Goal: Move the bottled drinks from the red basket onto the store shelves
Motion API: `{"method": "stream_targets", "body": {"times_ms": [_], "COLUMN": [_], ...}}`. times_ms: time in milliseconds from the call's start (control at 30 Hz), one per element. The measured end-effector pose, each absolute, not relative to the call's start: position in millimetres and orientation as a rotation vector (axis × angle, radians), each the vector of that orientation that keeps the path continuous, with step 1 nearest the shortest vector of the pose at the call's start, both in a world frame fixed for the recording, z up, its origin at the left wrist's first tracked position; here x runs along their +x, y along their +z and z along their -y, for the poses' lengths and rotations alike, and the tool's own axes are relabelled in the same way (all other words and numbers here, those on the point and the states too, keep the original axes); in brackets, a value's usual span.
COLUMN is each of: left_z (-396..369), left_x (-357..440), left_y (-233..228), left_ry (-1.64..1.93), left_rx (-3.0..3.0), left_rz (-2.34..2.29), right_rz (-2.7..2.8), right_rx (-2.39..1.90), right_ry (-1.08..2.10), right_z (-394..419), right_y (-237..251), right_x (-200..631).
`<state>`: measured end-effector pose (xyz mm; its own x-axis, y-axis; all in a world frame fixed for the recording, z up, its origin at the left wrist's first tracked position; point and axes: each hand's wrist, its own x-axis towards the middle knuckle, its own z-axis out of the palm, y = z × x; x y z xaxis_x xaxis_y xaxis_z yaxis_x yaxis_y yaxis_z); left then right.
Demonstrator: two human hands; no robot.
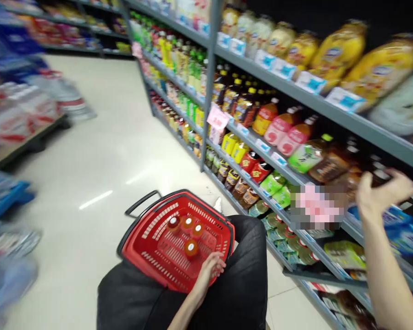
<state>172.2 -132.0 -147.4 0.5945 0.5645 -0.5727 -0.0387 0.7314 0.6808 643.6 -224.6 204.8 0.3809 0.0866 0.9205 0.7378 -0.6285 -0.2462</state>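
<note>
Bottles [333, 167] stood at right of the frame on the shelf [316, 106]; your right hand [382, 190] reached them, fingers wide. Probably heavy, slippery; take the body. Your left hand [211, 268] gripped the basket [151, 250] rim.

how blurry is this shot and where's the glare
Head view: heavy motion blur smears the left-side stacks and the right hand at the shelf; the red basket under the left hand stays fairly sharp; ceiling-light glare streaks the floor.

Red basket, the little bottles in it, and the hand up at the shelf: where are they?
red basket [151, 250]: head view, bare mesh floor.
little bottles [191, 248]: head view, an orange cap.
right hand [382, 192]: head view, its middle.
</note>
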Motion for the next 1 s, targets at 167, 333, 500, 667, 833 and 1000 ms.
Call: {"method": "stream_targets", "body": {"times_ms": [167,333,500,667,833,1000], "left_z": [123,116,108,74,35,17], "left_x": [159,154,155,145,129,134], "left_y": [-166,-192,-220,-253,-295,-320], "left_ry": [0.467,0.433,0.265,0.067,-0.167,-0.324], "left_rx": [0.593,0.645,0.869,1.279,1.560,1.666], "left_rz": [-1.005,-1.121,-1.254,-1.389,-1.382,-1.316], "right_rz": [1.149,1.530,1.480,1.430,1.412,1.409], "right_rx": [-1.911,-1.844,-1.850,-1.847,-1.851,-1.868], "right_ry": [-0.906,0.099,0.335,0.397,0.411,0.386], "right_z": [214,216,227,224,222,212], "right_y": [74,-95,-141,-135,-136,-135], "right_x": [555,440,424,440,435,431]}}
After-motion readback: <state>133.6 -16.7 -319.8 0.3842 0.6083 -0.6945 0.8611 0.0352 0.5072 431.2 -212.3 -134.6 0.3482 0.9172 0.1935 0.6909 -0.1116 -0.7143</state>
